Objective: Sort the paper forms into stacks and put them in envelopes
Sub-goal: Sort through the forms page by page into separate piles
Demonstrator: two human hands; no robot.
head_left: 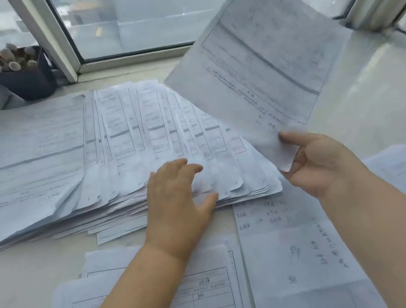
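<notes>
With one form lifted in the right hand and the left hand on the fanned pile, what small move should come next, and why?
Probably lay the lifted form on one of the stacks nearer the person. The right hand pinches it by its lower corner, clear of the fanned pile, while the left hand rests spread on that pile's near edge. Which stack suits it cannot be told; its print is blurred.

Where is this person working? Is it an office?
Probably an office, at a pale counter by a window. A big fanned pile of printed forms covers it, the right hand holds up one sheet, and a black pot of plants sits on the sill.
</notes>
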